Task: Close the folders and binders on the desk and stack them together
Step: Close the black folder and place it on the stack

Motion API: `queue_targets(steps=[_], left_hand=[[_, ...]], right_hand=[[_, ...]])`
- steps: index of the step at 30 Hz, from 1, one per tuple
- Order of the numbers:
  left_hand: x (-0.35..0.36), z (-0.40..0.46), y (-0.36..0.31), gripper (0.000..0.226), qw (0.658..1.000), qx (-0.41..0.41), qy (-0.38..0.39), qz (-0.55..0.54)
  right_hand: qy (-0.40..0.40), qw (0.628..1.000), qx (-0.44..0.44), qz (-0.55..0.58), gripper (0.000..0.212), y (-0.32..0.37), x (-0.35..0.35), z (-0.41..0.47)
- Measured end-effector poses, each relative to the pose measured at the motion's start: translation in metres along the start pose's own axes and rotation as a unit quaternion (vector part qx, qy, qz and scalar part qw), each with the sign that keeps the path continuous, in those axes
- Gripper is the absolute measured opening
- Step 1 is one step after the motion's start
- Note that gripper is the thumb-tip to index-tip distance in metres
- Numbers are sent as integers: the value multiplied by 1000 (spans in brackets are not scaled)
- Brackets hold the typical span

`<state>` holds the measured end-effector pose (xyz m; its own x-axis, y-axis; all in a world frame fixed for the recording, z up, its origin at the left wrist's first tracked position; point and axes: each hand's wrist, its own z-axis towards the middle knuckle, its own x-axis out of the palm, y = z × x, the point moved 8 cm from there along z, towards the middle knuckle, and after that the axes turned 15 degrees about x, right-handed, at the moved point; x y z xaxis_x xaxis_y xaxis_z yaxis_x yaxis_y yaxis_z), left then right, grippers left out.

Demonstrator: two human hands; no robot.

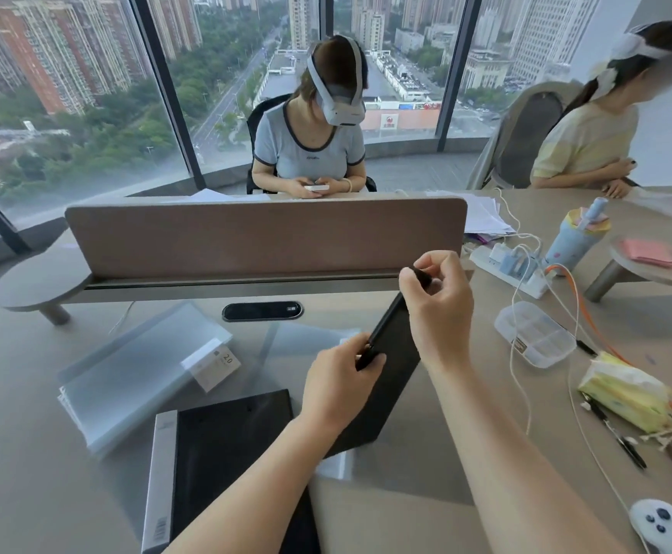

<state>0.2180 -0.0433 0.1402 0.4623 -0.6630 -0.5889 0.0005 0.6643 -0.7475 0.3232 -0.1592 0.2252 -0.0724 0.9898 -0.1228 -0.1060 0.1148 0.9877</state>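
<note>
Folder work, mid-step: I have the black folder (386, 377) tilted up on its lower edge above the desk (526, 433), over a clear plastic folder (310, 345) that lies flat beneath it. My left hand (338, 389) pinches the raised edge low down, thumb on the near face, and my right hand (438, 301) has its fingers curled round the top corner of the same edge.

It looks thin, stiff and light, so it should swing shut easily; I judge the spine edge the best place to hold, since the smooth covers could slide between my fingers. Pressing flat on the cover once it is down should keep it closed.

To my left lies a frosted binder (134, 369), closed as far as I can tell, with a white label (216, 363) at one corner. Nearer me lies a second black folder (230, 453) with a white spine strip (160, 481), partly under my forearm. Both are flat and near each other, so stacking should be simple, though the frosted one's glossy cover may let things slip.
</note>
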Motion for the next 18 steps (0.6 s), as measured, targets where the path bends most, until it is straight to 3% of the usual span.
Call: queue_targets(steps=[4,8,12,18], left_hand=[[-28,-8,18,38,996,-31,-61,-63],[-56,-19,36,11,979,-73,-98,-163],[-81,-32,57,11,936,-130,-144,-293],[-115,-54,94,9,909,-185,-189,-322]], right_hand=[[17,998,-54,-6,7,23,24,-24],[30,999,-41,12,19,17,39,-36],[-8,998,46,-34,33,-26,40,-40],[40,973,171,-152,56,-97,59,-57]])
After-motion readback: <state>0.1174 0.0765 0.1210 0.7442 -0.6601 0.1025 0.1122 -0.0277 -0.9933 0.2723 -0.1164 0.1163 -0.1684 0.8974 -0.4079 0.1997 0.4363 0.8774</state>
